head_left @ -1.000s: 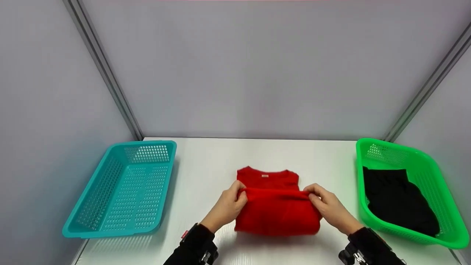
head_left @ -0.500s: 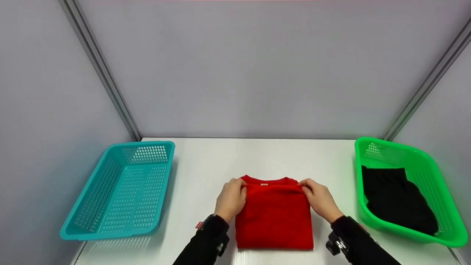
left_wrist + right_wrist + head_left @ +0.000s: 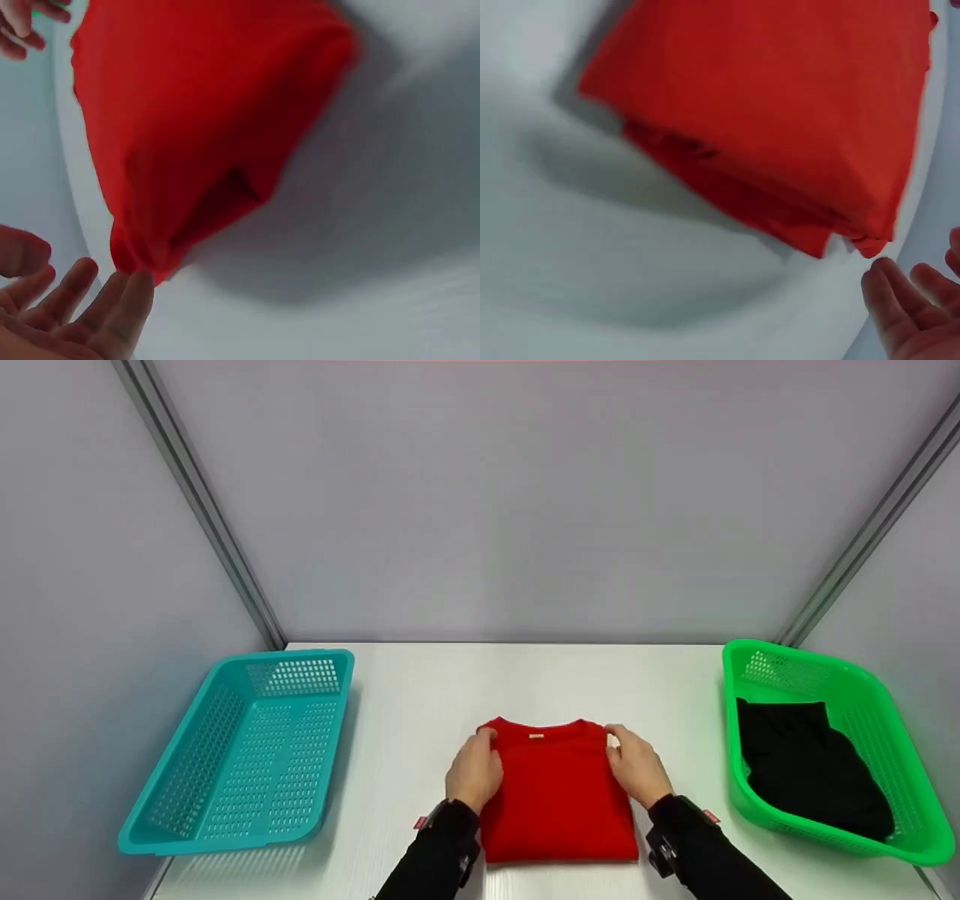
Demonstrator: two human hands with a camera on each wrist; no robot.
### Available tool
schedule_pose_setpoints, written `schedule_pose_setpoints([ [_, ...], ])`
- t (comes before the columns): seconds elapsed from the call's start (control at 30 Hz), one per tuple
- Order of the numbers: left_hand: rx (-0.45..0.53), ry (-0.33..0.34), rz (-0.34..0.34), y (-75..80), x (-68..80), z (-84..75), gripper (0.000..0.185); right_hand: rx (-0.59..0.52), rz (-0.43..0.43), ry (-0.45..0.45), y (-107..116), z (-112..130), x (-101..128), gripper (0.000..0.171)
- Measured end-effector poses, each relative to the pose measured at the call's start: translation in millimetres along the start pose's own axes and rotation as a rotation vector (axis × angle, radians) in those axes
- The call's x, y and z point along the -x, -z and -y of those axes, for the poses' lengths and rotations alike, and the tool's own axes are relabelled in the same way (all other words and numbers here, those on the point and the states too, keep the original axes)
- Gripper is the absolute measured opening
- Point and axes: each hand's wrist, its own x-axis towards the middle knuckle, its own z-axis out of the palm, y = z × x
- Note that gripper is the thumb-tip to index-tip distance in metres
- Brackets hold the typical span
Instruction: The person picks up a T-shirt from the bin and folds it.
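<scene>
Both hands, left hand [image 3: 472, 771] and right hand [image 3: 636, 767], lay with relaxed fingers against the far corners of the folded red shirt [image 3: 559, 795] between them on the bench [image 3: 420, 697]; pressing evenly would probably keep the fold square

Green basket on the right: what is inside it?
The green basket holds a black garment, loosely piled and covering most of its floor. Whether anything lies beneath the garment cannot be seen.

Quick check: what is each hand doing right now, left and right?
Left hand: open, fingers relaxed at the left edge of the folded red shirt.
Right hand: open, fingers relaxed at the shirt's right edge.
</scene>
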Motion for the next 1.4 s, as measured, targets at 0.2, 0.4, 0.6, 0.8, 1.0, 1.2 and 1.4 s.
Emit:
schedule_pose_setpoints([
  [0.2, -0.179, -0.038, 0.07, -14.1, 12.1, 11.8, 0.045, 0.024, 0.136, -0.083, -12.3, -8.2, 6.2, 0.059],
  [0.4, -0.119, 0.01, 0.064, -26.0, 15.1, 19.8, 0.043, -0.016, 0.155, -0.213, -24.2, -7.4, 6.3, 0.035],
  [0.6, -0.093, -0.031, -0.015, -27.4, 12.9, 27.1, 0.01, 0.069, 0.152, -0.258, -23.4, -6.1, 7.6, 0.02],
  [0.8, -0.051, -0.014, -0.09, -25.2, 14.3, 28.0, 0.017, 0.087, 0.094, -0.224, -18.3, -11.9, 15.1, 0.021],
  [1.0, -0.087, 0.237, 0.177, -9.0, 28.5, 31.0, 0.056, 0.128, 0.128, -0.256, -9.3, -25.3, 35.3, 0.047],
  [1.2, -0.051, 0.181, 0.333, -8.7, 34.5, 33.5, 0.031, 0.043, 0.196, -0.185, -17.5, -25.8, 51.8, 0.034],
  [1.4, -0.067, 0.16, 0.185, -12.5, 36.3, 36.7, 0.028, 0.048, 0.141, -0.144, -22.3, -22.3, 52.9, 0.03],
])
